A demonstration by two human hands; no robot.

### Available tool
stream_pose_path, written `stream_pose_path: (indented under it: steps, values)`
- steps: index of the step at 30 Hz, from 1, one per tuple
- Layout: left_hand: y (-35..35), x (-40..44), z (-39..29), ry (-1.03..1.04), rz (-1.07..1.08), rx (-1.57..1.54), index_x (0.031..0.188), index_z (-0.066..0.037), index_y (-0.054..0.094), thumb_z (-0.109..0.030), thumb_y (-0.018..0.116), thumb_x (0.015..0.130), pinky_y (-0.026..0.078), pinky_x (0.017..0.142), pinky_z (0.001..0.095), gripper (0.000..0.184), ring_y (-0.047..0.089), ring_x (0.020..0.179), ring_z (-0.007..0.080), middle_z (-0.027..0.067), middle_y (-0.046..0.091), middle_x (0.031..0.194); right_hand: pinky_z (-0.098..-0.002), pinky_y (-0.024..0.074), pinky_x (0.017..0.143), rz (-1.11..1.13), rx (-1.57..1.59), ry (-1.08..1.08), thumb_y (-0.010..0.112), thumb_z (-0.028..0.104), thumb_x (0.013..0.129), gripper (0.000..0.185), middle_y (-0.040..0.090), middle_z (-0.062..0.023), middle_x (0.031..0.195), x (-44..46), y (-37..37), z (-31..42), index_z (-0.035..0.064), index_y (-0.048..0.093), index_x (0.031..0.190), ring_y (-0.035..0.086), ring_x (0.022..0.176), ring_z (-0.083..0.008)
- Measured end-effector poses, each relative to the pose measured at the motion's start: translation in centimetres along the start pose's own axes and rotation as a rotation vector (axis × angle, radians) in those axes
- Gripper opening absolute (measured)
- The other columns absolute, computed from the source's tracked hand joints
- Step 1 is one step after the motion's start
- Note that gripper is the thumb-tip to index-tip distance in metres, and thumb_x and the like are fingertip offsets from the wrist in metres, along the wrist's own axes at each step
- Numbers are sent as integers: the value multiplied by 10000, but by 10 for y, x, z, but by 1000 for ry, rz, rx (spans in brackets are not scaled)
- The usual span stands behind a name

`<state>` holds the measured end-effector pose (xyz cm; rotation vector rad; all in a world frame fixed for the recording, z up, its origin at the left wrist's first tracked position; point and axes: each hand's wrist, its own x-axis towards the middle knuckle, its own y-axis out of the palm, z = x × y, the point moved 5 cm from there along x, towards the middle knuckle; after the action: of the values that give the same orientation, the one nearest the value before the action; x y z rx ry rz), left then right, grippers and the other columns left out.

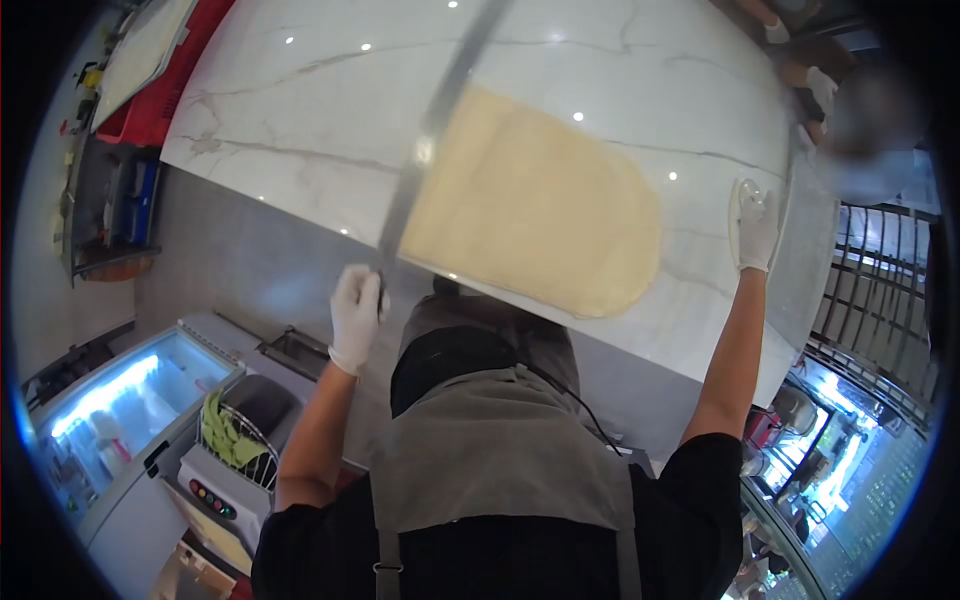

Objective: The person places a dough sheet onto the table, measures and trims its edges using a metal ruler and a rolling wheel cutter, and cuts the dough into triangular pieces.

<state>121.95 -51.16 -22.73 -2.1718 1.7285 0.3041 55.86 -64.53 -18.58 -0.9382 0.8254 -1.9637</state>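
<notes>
A flat sheet of pale dough (540, 205) lies on the marble-topped table (300, 100), straight along its left side and rounded at the right. Beside that straight side runs a long grey strip (437, 115), blurred along its length. My left hand (355, 315), in a white glove, is closed just off the table's front edge, near the strip's lower end. A small dark thing shows at its fingers; its kind is unclear. My right hand (757, 230), also gloved, rests at the table's right side with curled fingers, over a pale, curved-edged piece (735, 222) it partly hides.
A red crate (150, 110) with a pale board stands at the far left. Below are a lit glass-topped freezer (130, 410) and a wire basket (240, 445) with green leaves. At upper right, another person's gloved hand (822, 90) shows near a metal rack (880, 260).
</notes>
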Motion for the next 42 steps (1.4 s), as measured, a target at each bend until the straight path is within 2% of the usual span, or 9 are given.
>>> stream_pose_path:
  steps: [4,10,12,15,18,22,24,28,42]
  values:
    - [19,-27,59,-24,27,11,989,-36,572,-124,574,1034,386,524,216,99,491,580,50,-17,540,717,-414,446,1065,219,-356,190,565,420,988,619,598,-262,1339,20,6,-120,-19,497,1419,583,1234,-408]
    - [31,-51,95,-37,-27,111,1011,-33,569,-126,592,1030,406,564,218,98,504,619,56,-20,545,757,-430,438,1081,414,-474,243,578,376,985,531,618,-254,1310,36,28,-122,-30,576,1328,578,1235,-405]
    - [34,-57,99,-70,-57,146,1005,-34,572,-130,600,1028,409,576,216,103,502,632,51,-24,548,763,-422,471,1049,86,-216,-208,637,335,980,529,622,-255,1322,44,50,-91,-51,578,1337,603,1232,-378]
    - [43,-72,105,-112,-95,149,998,-35,572,-133,607,1027,411,585,214,108,500,645,45,-30,548,767,-366,445,1078,342,204,-255,610,187,999,405,617,-180,1371,42,113,21,-7,595,1354,580,1278,-260]
    - [44,-83,108,-127,-152,106,990,-38,569,-137,613,1025,412,590,212,114,500,658,39,-38,547,770,-366,480,1021,703,645,-332,623,251,983,478,652,-136,1329,23,190,126,21,579,1399,632,1178,-236]
    - [48,-92,113,-154,-167,124,1011,-35,595,-137,629,1018,415,599,206,109,511,675,33,-45,572,795,-329,504,953,821,571,-367,636,279,957,417,704,-146,1183,-5,267,217,34,661,1293,666,1085,-240]
    - [48,-90,116,-164,-162,145,1052,-26,621,-137,643,1011,412,595,200,121,518,680,31,-44,596,815,-425,512,907,834,339,-549,625,262,914,261,707,-104,1032,-13,279,246,119,743,1098,642,1035,-321]
    - [42,-82,122,-181,-165,113,1121,-15,647,-138,664,999,407,587,193,174,523,681,29,-39,624,839,-343,507,816,670,341,-610,657,212,906,247,690,-104,982,-19,292,248,53,758,1066,653,896,-252]
    - [36,-68,140,-242,-123,107,1166,2,642,-164,667,998,412,556,198,238,544,627,49,-17,630,790,-395,525,847,637,368,-586,662,250,874,205,705,-75,986,-21,293,243,127,782,987,649,945,-283]
